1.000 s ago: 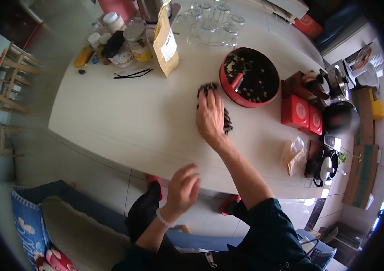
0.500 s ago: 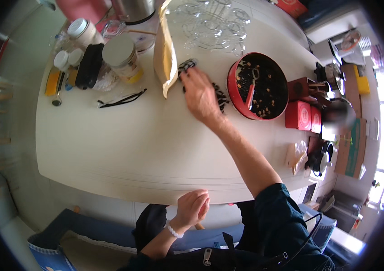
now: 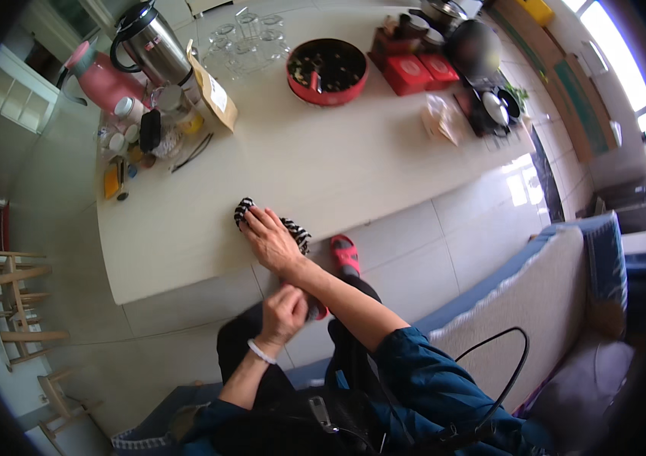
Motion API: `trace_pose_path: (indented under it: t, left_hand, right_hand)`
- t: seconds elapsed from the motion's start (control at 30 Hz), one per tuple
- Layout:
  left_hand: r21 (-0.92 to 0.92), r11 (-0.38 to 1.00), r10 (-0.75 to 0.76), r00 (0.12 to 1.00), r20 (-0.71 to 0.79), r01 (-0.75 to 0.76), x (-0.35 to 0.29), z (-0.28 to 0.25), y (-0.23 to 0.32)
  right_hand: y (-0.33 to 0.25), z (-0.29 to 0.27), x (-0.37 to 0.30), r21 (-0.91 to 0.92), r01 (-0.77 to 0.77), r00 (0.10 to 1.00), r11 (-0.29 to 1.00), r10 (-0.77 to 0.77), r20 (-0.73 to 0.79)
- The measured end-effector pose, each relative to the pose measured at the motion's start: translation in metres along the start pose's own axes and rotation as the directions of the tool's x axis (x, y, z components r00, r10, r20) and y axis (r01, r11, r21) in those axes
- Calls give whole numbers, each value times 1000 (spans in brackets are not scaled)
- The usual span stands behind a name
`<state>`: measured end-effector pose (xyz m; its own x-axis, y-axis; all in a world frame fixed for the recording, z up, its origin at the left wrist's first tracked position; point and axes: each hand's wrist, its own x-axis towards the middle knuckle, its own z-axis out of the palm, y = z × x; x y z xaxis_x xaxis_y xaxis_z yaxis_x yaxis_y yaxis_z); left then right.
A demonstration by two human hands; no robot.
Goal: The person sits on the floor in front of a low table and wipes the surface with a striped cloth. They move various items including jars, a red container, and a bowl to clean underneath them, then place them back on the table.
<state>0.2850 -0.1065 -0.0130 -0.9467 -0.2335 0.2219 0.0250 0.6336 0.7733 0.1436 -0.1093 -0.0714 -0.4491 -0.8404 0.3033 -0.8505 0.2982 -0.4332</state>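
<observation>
My right hand [image 3: 271,242] presses down on a black-and-white patterned cloth [image 3: 297,235] near the front edge of the pale table [image 3: 186,251]. Bits of the cloth stick out past the fingertips and beside the palm; the rest lies hidden under the hand. Below the right wrist and in front of the table, my left hand [image 3: 283,313] is curled into a fist, with nothing seen in it. A white bead bracelet [image 3: 262,352] circles the left wrist.
Along the back stand a steel jug [image 3: 154,47], a paper pouch [image 3: 215,95], upturned glasses [image 3: 247,45] and a red round pan [image 3: 328,97] with dark contents. Red tins [image 3: 406,74] and a plastic bag [image 3: 444,120] sit right. A blue-edged sofa [image 3: 517,285] is behind me.
My right hand has drawn the cloth from beside the pan to the near table edge. The view has shifted, and the left hand is now close under the right wrist.
</observation>
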Motion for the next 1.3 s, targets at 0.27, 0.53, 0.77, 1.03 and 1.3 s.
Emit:
trace_pose_path:
  t: [0.27,0.53,0.77,1.03,1.3]
  left_hand:
    - [101,993,-52,988,-146,67,-66,-81,52]
    - [2,962,-257,903,-343,274,-72,-127,-1]
    - [0,963,-250,892,-376,270,-47,-135,-56]
    - [-5,989,-136,906,-401,146,16,-136,-102]
    - [-20,1000,-29,914,-405,23,15,-148,-127]
  right_hand:
    - [76,-65,-70,-163,-298,943,940,264,-202]
    - [185,-123,-75,-295,-690,713,661,552,-432]
    - [75,-24,-6,-260,-355,918,898,283,-277]
    - [17,36,72,-57,204,977,977,-207,-57]
    - [119,-19,132,-383,-334,925,861,223,-307]
